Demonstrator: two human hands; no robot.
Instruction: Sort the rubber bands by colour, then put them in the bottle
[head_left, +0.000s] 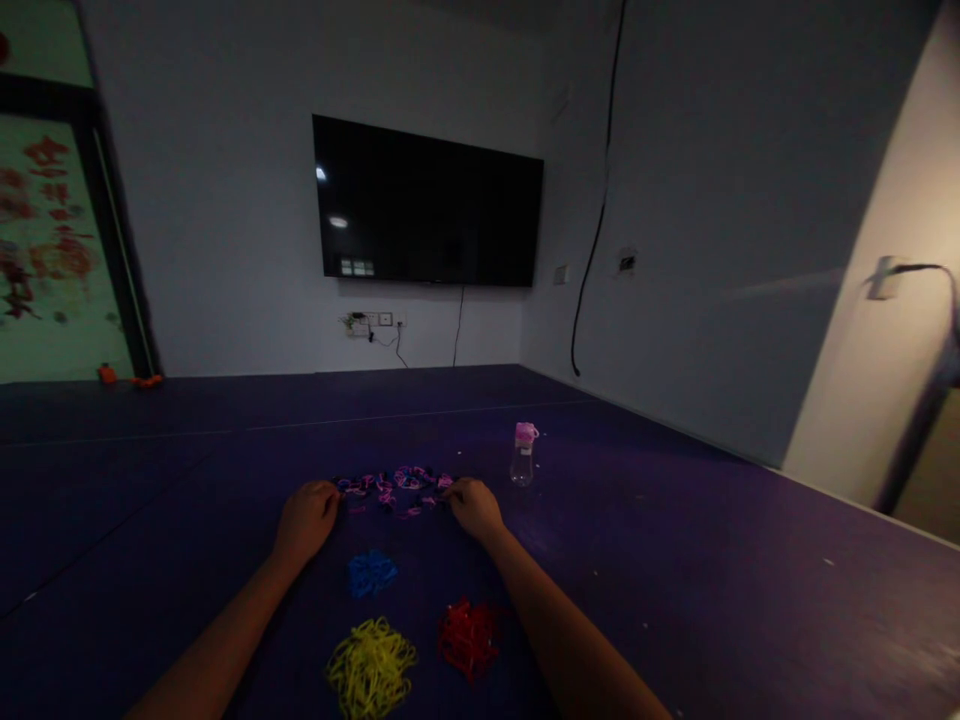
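A loose, mixed heap of pink, purple and dark rubber bands (405, 480) is spread on the dark purple surface in front of me. At its left end is my left hand (306, 515), fingers curled down and pressed together. My right hand (474, 508) is at the right end, its fingertips bunched against pink bands. What either hand has between its fingers is too small and dark to make out. Nearer to me are a small pile of blue bands (372, 574), a larger yellow pile (371, 668) and a red pile (469, 640).
A clear bottle with a pink lid (523, 460) stands upright beyond my right hand. The wide purple surface (675, 560) reaches to the walls. A television (427, 205) hangs on the far wall, above sockets and cables. A black cable (600, 220) dangles at the right.
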